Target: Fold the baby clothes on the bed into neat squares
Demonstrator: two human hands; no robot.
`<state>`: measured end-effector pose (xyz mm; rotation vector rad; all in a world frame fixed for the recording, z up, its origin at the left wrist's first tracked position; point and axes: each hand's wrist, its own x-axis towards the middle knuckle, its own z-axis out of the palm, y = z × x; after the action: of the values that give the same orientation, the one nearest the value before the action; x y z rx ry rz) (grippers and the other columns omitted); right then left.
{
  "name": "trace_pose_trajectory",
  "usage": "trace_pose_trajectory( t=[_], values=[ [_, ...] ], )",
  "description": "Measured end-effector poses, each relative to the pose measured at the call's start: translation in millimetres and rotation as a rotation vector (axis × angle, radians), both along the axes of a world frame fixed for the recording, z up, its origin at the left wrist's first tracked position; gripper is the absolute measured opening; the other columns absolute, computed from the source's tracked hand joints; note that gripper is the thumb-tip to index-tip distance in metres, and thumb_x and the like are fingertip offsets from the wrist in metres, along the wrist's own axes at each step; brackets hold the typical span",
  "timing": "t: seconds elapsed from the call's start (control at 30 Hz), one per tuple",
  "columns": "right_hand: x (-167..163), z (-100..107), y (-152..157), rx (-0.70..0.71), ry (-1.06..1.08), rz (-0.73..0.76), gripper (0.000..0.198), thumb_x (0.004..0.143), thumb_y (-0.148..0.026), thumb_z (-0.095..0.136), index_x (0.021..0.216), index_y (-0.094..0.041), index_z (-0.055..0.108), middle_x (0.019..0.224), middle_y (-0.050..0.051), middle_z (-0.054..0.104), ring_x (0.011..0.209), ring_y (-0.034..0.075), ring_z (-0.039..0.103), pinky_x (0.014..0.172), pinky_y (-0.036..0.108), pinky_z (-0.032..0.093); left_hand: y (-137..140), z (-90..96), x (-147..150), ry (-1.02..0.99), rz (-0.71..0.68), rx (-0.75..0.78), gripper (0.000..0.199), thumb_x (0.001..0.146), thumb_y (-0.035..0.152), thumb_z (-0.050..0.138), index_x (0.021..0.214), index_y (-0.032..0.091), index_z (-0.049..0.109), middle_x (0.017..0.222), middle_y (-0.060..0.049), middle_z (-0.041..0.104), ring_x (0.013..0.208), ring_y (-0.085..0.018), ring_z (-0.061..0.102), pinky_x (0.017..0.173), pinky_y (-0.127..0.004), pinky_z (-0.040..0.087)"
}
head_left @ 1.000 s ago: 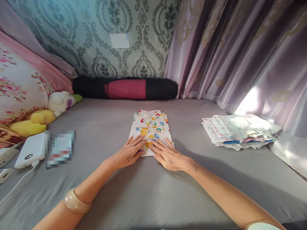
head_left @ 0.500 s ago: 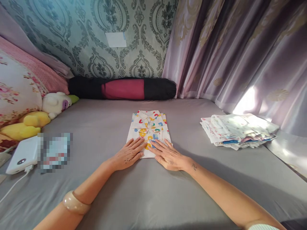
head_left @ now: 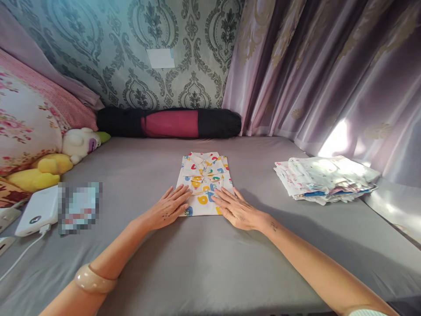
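A folded white shirt (head_left: 205,175) with a collar and a colourful print lies flat on the grey bed sheet (head_left: 184,267), its collar pointing away from me. On its near left edge rests my left hand (head_left: 169,206), palm down with the fingers stretched out. My right hand (head_left: 238,208) lies flat on the near right edge in the same way. Both hands touch the shirt without gripping it, and they cover its lower side edges. A light bangle (head_left: 95,278) sits on my left forearm.
Right of the shirt stands a stack of folded clothes (head_left: 325,177). A white power bank (head_left: 37,210) with a cable lies at the left, beside a blurred-out item (head_left: 80,206). Plush toys (head_left: 80,142) line the left side. A black and red bolster (head_left: 169,123) lies along the wall.
My hands have slid apart, the left one leftward and the right one rightward, baring more of the shirt's lower front. The shirt stays in place. The view has shifted slightly.
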<state>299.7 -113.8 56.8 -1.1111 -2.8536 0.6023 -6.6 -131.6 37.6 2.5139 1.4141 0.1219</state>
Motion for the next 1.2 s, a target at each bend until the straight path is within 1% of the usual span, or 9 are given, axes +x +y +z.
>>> trace_pose_trajectory(
  t=[0.37, 0.53, 0.6, 0.67, 0.73, 0.83, 1.0, 1.1, 1.2],
  values=[
    [5.2, -14.2, 1.3, 0.024, 0.003, -0.020, 0.051, 0.103, -0.037, 0.022, 0.154, -0.031, 0.019, 0.161, -0.001, 0.012, 0.148, 0.021, 0.005, 0.120, 0.053, 0.004, 4.6, -20.6, -6.2, 0.004, -0.014, 0.055, 0.056, 0.101, 0.050, 0.021, 0.154, 0.031, 0.017, 0.160, -0.001, 0.017, 0.148, -0.021, 0.018, 0.121, -0.045, 0.012],
    [5.3, -10.8, 1.5, 0.019, -0.028, -0.030, 0.052, 0.102, -0.034, 0.024, 0.154, -0.028, 0.021, 0.161, 0.000, 0.013, 0.148, 0.020, 0.004, 0.120, 0.053, 0.003, 5.5, -13.9, -5.3, 0.019, 0.001, -0.002, 0.057, 0.100, 0.052, 0.020, 0.153, 0.030, 0.023, 0.160, -0.003, 0.019, 0.148, -0.023, 0.018, 0.120, -0.047, 0.014],
    [4.1, -6.6, 1.1, -0.011, -0.047, -0.036, 0.052, 0.102, -0.035, 0.024, 0.154, -0.027, 0.023, 0.161, 0.000, 0.012, 0.148, 0.020, 0.004, 0.119, 0.053, 0.003, 5.5, -9.0, -3.5, 0.024, 0.019, -0.033, 0.059, 0.099, 0.054, 0.021, 0.152, 0.028, 0.026, 0.160, -0.005, 0.022, 0.147, -0.024, 0.020, 0.119, -0.049, 0.016],
    [-0.2, -2.8, 0.0, -0.042, -0.052, -0.051, 0.053, 0.102, -0.039, 0.022, 0.153, -0.025, 0.024, 0.161, 0.002, 0.012, 0.148, 0.021, 0.005, 0.119, 0.054, 0.004, 4.6, -4.2, 1.3, 0.010, 0.028, -0.019, 0.060, 0.099, 0.054, 0.023, 0.151, 0.027, 0.028, 0.159, -0.007, 0.025, 0.147, -0.025, 0.021, 0.119, -0.049, 0.017],
    [-8.7, -1.2, -1.2, -0.043, -0.037, -0.076, 0.056, 0.102, -0.043, 0.021, 0.154, -0.023, 0.023, 0.161, 0.004, 0.012, 0.148, 0.022, 0.005, 0.119, 0.053, 0.004, 2.7, -0.2, 10.1, -0.019, 0.012, 0.019, 0.060, 0.099, 0.054, 0.026, 0.152, 0.026, 0.027, 0.159, -0.008, 0.026, 0.147, -0.024, 0.019, 0.119, -0.049, 0.017],
    [-26.8, -4.0, -1.5, 0.006, -0.003, -0.115, 0.061, 0.101, -0.047, 0.024, 0.155, -0.019, 0.018, 0.162, 0.008, 0.009, 0.148, 0.023, 0.003, 0.119, 0.052, 0.004, 0.1, 3.5, 27.5, -0.050, -0.032, 0.029, 0.062, 0.098, 0.054, 0.027, 0.153, 0.024, 0.022, 0.160, -0.009, 0.022, 0.148, -0.023, 0.015, 0.120, -0.048, 0.016],
    [-48.4, -13.0, 2.1, 0.055, -0.029, -0.112, 0.066, 0.099, -0.045, 0.030, 0.155, -0.014, 0.013, 0.162, 0.010, 0.005, 0.148, 0.023, -0.002, 0.119, 0.052, 0.002, 0.0, 1.4, 43.3, -0.045, -0.025, -0.064, 0.068, 0.098, 0.055, 0.025, 0.153, 0.015, 0.019, 0.161, -0.013, 0.013, 0.149, -0.024, 0.004, 0.121, -0.046, 0.010],
    [-50.1, -15.9, 2.3, 0.002, -0.053, -0.106, 0.066, 0.100, -0.046, 0.026, 0.155, -0.012, 0.011, 0.162, 0.009, 0.004, 0.148, 0.023, -0.003, 0.120, 0.051, 0.000, 0.4, -3.0, 41.7, -0.066, -0.015, -0.109, 0.068, 0.098, 0.056, 0.025, 0.153, 0.017, 0.018, 0.162, -0.012, 0.012, 0.149, -0.023, 0.004, 0.121, -0.045, 0.009],
    [-48.7, -17.9, 1.4, -0.015, -0.039, -0.112, 0.067, 0.100, -0.048, 0.025, 0.155, -0.013, 0.011, 0.162, 0.009, 0.003, 0.148, 0.022, -0.003, 0.120, 0.050, -0.001, -0.5, -6.7, 39.8, -0.114, -0.014, -0.101, 0.067, 0.098, 0.056, 0.027, 0.153, 0.019, 0.019, 0.162, -0.012, 0.014, 0.149, -0.023, 0.007, 0.121, -0.047, 0.010]
  ],
)
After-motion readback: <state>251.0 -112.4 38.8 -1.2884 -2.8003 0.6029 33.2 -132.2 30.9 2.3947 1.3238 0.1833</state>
